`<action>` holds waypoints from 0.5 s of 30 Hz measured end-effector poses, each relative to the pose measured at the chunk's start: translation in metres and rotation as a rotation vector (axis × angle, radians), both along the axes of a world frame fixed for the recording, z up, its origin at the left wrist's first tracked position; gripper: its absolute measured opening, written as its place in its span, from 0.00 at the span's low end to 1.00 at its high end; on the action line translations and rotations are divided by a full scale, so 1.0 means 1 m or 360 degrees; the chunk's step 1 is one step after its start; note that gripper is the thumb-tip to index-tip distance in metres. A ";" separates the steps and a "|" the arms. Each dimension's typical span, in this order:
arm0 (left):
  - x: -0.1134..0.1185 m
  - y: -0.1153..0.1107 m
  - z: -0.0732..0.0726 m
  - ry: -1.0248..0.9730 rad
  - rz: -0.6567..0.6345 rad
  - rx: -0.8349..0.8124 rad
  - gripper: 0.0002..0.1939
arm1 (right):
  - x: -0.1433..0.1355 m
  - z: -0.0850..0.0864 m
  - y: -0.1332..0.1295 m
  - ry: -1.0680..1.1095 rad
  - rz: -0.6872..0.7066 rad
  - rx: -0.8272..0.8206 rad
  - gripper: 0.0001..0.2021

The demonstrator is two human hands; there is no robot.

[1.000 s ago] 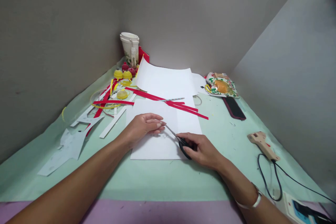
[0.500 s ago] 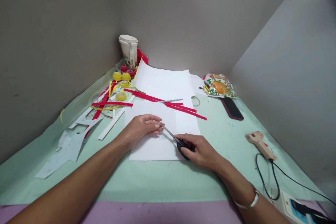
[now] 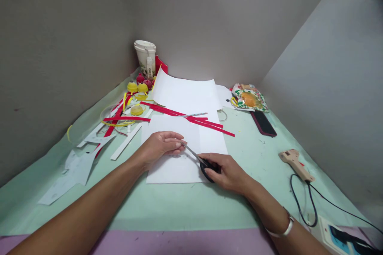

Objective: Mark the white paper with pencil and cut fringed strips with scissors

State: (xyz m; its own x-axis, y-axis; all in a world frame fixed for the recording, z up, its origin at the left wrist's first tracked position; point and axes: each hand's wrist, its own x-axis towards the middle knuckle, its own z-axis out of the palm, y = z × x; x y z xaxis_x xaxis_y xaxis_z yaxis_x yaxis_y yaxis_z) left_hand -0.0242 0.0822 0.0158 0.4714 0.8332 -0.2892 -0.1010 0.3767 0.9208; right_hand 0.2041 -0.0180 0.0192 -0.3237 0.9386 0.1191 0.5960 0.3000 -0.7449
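Note:
My right hand (image 3: 225, 170) grips the black handles of a pair of scissors (image 3: 193, 152), whose blades point up and left and look closed or nearly so. At the blade tips, my left hand (image 3: 163, 146) pinches its thumb and fingers together; whatever it holds there is too small to name. Under both hands lies white paper (image 3: 170, 173). Several red strips (image 3: 214, 123) cross the paper just beyond my hands, with a thin pale pencil-like stick (image 3: 194, 114) on top of them.
White paper cut-outs (image 3: 70, 169), white strips and yellow pieces (image 3: 137, 110) lie on the left. A lidded cup (image 3: 145, 57) stands at the back, near a curled white sheet (image 3: 185, 89). Rightward are food packets (image 3: 250, 99), a phone (image 3: 263, 123), a corded glue gun (image 3: 297, 165) and a power strip (image 3: 327, 235).
The whole view has shifted very slightly. Both hands and the scissors keep almost the same pose over the paper.

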 end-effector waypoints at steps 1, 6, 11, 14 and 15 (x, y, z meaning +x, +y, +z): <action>0.000 0.000 0.000 -0.0004 0.0002 -0.0003 0.15 | 0.000 0.000 0.000 -0.0008 -0.0001 0.0002 0.22; 0.000 -0.001 0.002 -0.0008 0.0004 -0.0020 0.15 | 0.001 -0.002 0.001 -0.0016 0.0010 0.0025 0.21; 0.000 -0.001 0.004 0.0009 -0.0003 -0.0035 0.15 | 0.002 -0.003 0.000 -0.0014 0.0010 0.0061 0.22; 0.000 -0.001 0.005 0.0014 -0.0010 -0.0045 0.14 | 0.002 -0.004 0.001 -0.0023 0.0010 0.0075 0.22; 0.000 -0.001 0.005 0.0015 -0.0011 -0.0046 0.14 | 0.003 -0.004 0.001 -0.0028 0.0014 0.0077 0.22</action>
State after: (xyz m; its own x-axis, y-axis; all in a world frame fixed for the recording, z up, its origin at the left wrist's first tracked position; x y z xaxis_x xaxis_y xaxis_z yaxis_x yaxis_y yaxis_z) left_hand -0.0237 0.0807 0.0205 0.4745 0.8209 -0.3176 -0.0896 0.4040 0.9103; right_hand 0.2066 -0.0173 0.0148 -0.3342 0.9291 0.1583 0.6060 0.3405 -0.7189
